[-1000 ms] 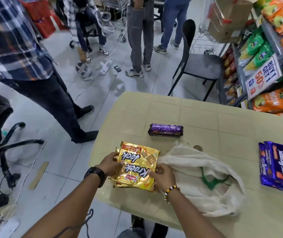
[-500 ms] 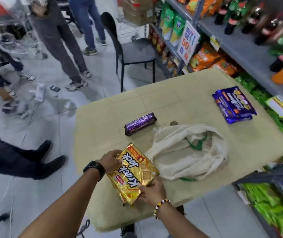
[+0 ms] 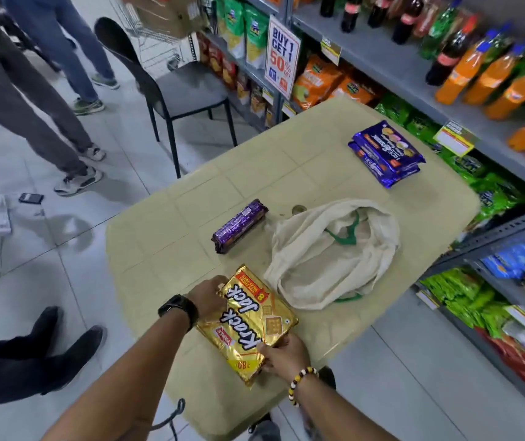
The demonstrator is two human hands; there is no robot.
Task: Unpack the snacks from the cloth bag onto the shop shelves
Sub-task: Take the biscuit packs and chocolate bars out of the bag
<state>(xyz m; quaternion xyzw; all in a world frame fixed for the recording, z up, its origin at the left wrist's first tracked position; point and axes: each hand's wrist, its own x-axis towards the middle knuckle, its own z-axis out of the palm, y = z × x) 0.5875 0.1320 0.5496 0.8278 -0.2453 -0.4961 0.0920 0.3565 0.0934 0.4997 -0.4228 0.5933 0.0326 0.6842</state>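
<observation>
A gold Krack Jack biscuit pack (image 3: 251, 326) is held over the near edge of the beige table (image 3: 312, 173). My left hand (image 3: 205, 291) grips its far left end and my right hand (image 3: 283, 354) grips its near right end. The white cloth bag (image 3: 328, 256) lies slumped and open just right of the pack. A purple biscuit roll (image 3: 238, 226) lies left of the bag. Blue biscuit packs (image 3: 385, 154) are stacked at the table's far right. Grey shop shelves (image 3: 398, 68) with snacks and bottles stand along the right.
A black chair (image 3: 172, 87) stands beyond the table's far corner. Several people's legs (image 3: 28, 90) stand on the tiled floor at the left, with cables and a phone (image 3: 31, 197). A "Buy 1 Get 1" sign (image 3: 281, 55) hangs on the shelf.
My view has swung right toward the shelves. Both hands have drawn the gold pack away from the bag toward the table's near edge, turning it diagonally.
</observation>
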